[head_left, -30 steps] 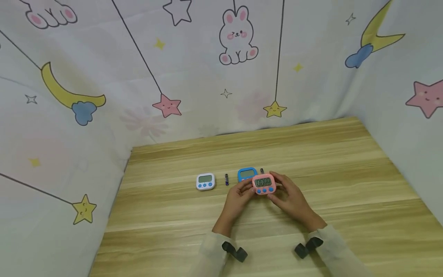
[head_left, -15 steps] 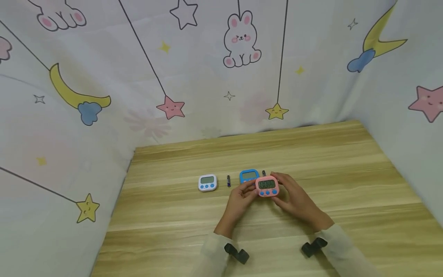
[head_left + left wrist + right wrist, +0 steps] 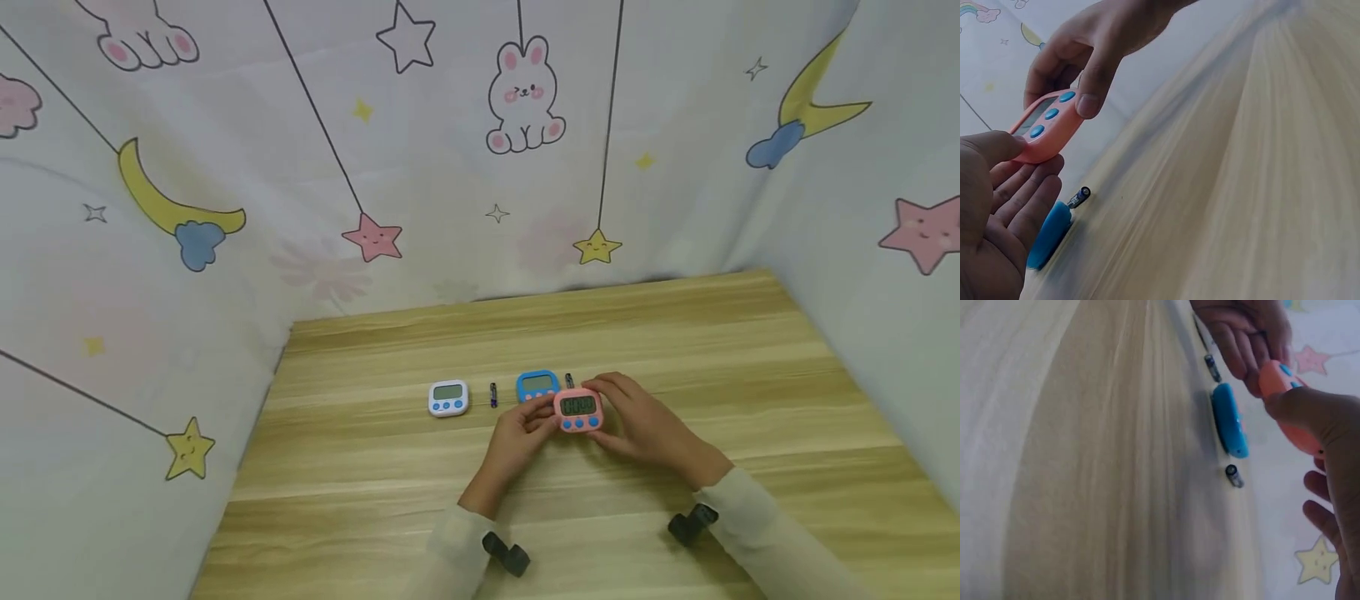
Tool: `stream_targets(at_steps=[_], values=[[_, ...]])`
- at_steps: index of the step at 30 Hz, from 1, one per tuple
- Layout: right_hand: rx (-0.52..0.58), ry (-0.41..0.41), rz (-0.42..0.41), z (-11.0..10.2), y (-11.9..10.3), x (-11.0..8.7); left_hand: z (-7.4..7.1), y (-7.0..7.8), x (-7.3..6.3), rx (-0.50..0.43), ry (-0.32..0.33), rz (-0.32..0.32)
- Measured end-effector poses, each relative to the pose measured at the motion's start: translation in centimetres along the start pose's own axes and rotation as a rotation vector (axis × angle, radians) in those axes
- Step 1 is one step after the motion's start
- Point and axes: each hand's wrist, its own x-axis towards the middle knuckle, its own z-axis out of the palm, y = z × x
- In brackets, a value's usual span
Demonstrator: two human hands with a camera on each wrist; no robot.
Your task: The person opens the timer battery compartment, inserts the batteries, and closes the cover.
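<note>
A pink digital timer (image 3: 578, 411) with blue buttons and dark digits on its screen is held up off the table between both hands. My left hand (image 3: 520, 435) pinches its left edge, thumb in front; the other fingers extend below it in the left wrist view. On the opposite edge, my right hand (image 3: 637, 422) grips with thumb and fingers, the thumb (image 3: 1300, 407) along the casing in the right wrist view. Behind the pink timer lies a blue timer (image 3: 537, 384), partly covered by it in the head view. The pink timer's back is hidden there.
On the wooden table (image 3: 360, 467), a white timer (image 3: 448, 398) lies to the left. One small battery (image 3: 493, 395) lies between the white and blue timers, another battery (image 3: 569, 381) right of the blue one. A patterned curtain (image 3: 450, 167) borders the table's back and sides.
The head view has shifted slightly. My right wrist and forearm have swung a little to the right, while both hands keep hold of the pink timer. The things on the table stay put.
</note>
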Motion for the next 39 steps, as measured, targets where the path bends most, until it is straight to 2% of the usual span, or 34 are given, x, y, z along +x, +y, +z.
stream_targets(at_steps=[5,10,12,17,19,22,24,25,28,34,39], values=[[-0.068,-0.037,-0.022,-0.3,0.1,0.6,-0.4,0.3,0.0,0.115,-0.021,-0.013],[-0.065,-0.099,0.018,-0.5,0.4,0.6,-1.1,1.6,0.3,0.278,-0.069,-0.033],[-0.056,-0.105,0.035,-0.5,0.8,0.4,-1.2,2.1,0.5,0.321,-0.078,-0.012],[-0.013,-0.116,0.109,-0.3,1.9,-0.5,-1.9,2.9,1.2,0.36,-0.058,0.081],[0.006,-0.142,0.153,-0.4,2.4,-0.8,-2.4,3.2,1.6,0.456,-0.052,0.12],[0.019,-0.185,0.215,-0.7,3.2,-1.0,-3.2,3.7,2.3,0.661,-0.058,0.18],[0.018,-0.204,0.246,-1.0,3.8,-1.0,-3.8,3.8,2.9,0.784,-0.078,0.205],[0.017,-0.21,0.258,-1.2,4.1,-1.0,-4.0,3.8,3.1,0.814,-0.095,0.205],[0.019,-0.212,0.285,-1.6,4.8,-1.2,-4.4,3.7,3.8,0.871,-0.156,0.172],[0.04,-0.195,0.307,-2.0,5.7,-1.5,-4.6,3.4,4.9,0.931,-0.238,0.054],[0.045,-0.199,0.323,-1.8,6.4,-1.8,-4.7,3.2,5.5,0.938,-0.283,0.024]])
